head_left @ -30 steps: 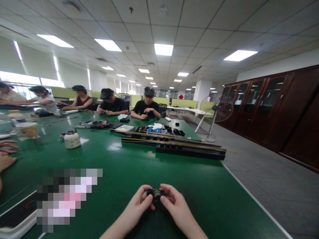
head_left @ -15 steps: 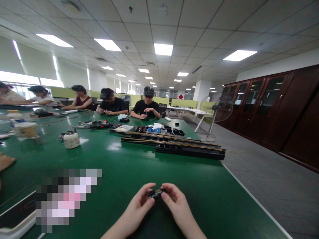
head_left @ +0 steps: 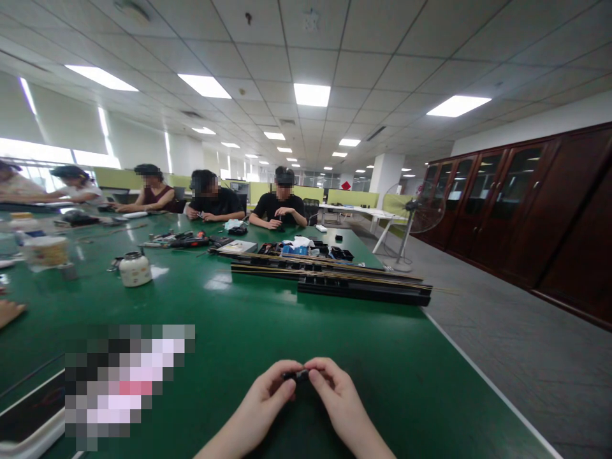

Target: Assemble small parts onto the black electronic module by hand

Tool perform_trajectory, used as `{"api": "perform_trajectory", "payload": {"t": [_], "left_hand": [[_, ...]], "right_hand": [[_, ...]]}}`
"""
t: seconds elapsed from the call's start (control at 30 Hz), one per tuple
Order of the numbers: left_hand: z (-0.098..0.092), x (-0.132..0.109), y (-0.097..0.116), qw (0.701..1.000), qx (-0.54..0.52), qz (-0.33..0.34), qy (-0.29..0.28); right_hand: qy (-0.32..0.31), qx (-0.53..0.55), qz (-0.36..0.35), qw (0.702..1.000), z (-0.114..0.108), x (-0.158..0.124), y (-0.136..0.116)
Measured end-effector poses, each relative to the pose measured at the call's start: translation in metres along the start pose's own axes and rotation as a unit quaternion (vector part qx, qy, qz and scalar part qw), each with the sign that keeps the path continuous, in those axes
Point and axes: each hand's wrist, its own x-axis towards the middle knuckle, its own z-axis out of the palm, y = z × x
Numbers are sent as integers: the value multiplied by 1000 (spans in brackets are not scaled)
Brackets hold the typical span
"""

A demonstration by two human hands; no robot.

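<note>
A small dark part (head_left: pixel 298 375), too small to tell its kind, is held between my two hands just over the green table (head_left: pixel 229 338). My left hand (head_left: pixel 270 390) pinches its left end between thumb and fingers. At the other end, the thumb and fingertips of my right hand (head_left: pixel 331 386) close on it. Fingers of both hands cover much of the part, and the fingertips nearly meet above it.
Long black rails (head_left: pixel 363 292) with thin brass-coloured rods lie across the table ahead. Tools (head_left: pixel 191 240) and a white jar (head_left: pixel 136 269) are further left. A white-edged tray (head_left: pixel 33 421) and a pixelated patch are at near left. Several people sit opposite; another person's hand (head_left: pixel 10 312) shows at left.
My fingertips have drawn closer together over the dark part and now cover more of its top. My right fingers have shifted slightly left. The view has moved a little.
</note>
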Motion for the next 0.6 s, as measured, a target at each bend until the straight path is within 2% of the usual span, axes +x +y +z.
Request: {"api": "perform_trajectory", "payload": {"t": [0.23, 0.43, 0.6], "left_hand": [[2, 2, -6, 998, -56, -15, 22], [2, 3, -9, 998, -49, -38, 17], [1, 1, -2, 999, -12, -48, 3]], "right_hand": [[34, 60, 26, 997, 1, 1, 4], [38, 87, 30, 995, 1, 2, 2], [36, 105, 30, 993, 2, 2, 1]]}}
